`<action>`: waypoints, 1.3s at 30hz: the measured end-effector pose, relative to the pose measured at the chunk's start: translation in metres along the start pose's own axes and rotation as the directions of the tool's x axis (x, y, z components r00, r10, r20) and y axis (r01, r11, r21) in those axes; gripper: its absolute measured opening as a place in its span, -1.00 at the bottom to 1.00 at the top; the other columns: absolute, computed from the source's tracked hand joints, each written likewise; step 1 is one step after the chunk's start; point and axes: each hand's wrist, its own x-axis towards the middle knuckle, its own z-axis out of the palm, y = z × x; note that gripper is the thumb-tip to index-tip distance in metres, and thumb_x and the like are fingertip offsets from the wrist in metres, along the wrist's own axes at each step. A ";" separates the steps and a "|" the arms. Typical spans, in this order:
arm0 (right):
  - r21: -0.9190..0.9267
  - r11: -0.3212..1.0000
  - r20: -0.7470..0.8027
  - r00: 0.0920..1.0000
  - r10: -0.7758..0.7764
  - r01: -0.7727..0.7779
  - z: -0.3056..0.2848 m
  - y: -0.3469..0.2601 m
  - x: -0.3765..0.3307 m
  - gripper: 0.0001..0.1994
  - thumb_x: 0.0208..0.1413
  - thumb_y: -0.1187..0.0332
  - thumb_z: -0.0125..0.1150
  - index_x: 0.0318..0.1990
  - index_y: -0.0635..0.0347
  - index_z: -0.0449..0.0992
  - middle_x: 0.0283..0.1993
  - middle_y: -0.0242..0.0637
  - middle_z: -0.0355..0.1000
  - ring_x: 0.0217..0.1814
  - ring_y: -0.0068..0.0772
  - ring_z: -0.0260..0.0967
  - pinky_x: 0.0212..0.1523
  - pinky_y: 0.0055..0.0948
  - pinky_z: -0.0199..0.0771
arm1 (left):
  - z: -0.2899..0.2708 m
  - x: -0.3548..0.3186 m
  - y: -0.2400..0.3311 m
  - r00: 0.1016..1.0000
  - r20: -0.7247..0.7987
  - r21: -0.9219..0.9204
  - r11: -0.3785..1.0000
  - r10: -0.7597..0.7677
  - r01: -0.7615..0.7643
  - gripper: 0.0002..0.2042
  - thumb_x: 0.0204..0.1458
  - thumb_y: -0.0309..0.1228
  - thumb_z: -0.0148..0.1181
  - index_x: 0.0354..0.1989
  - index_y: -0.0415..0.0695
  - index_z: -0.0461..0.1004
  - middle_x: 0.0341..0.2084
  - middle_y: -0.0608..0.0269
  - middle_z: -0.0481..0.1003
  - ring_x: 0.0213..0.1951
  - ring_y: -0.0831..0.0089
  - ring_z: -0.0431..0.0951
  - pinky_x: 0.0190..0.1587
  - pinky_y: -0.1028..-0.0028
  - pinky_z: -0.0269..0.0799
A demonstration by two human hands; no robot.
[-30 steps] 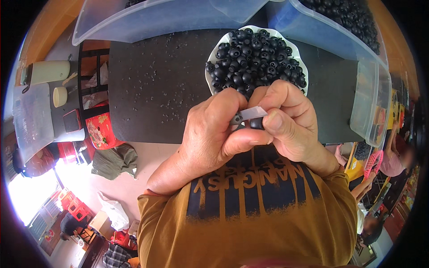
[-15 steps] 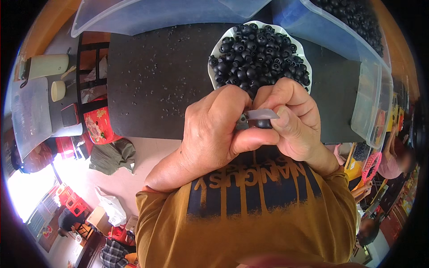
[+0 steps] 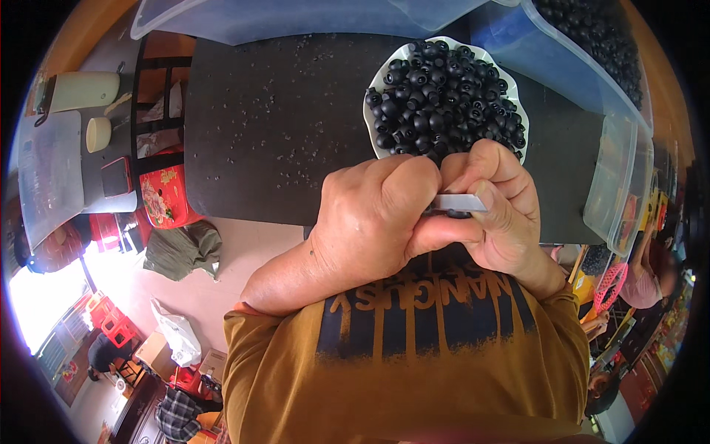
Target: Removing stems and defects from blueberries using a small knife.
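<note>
My left hand point(image 3: 370, 211) is closed around a small knife, whose short grey blade point(image 3: 460, 202) sticks out toward my right hand; its handle is hidden in my fingers. With thumb and fingers pinched together, my right hand point(image 3: 504, 211) holds a small black rounded part point(image 3: 458, 214) by the blade, mostly covered by fingers. Both hands meet over the table's near edge, in front of a white scalloped bowl point(image 3: 370, 127). Heaped in the bowl are many black, shiny, bulb-shaped parts point(image 3: 436, 96) with open ends.
Tiny scraps point(image 3: 285, 107) lie scattered over the dark table point(image 3: 222, 177). Clear plastic bins point(image 3: 296, 22) stand along the far and right sides; one holds more black parts point(image 3: 592, 44). At left are a phone point(image 3: 116, 178) and a cream cup point(image 3: 97, 135). Other people point(image 3: 643, 285) sit nearby.
Both hands have shifted slightly right and down in the picture, along with the view, since the bowl also appears farther right. The blade has turned a little and still points at my right thumb.
</note>
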 end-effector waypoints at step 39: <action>-0.901 -0.314 0.374 0.903 -0.209 0.300 -0.034 -0.044 0.088 -0.91 -0.03 0.48 0.05 -0.38 0.32 0.40 -0.36 -0.16 0.40 -0.23 -0.12 0.35 -0.25 -0.25 0.37 | -0.024 -0.011 -0.023 0.826 -0.034 0.010 0.826 -0.563 0.564 -0.71 -0.01 -0.25 0.17 -0.51 -0.23 0.32 -0.69 0.16 0.34 -0.67 0.38 0.32 -0.60 0.43 0.24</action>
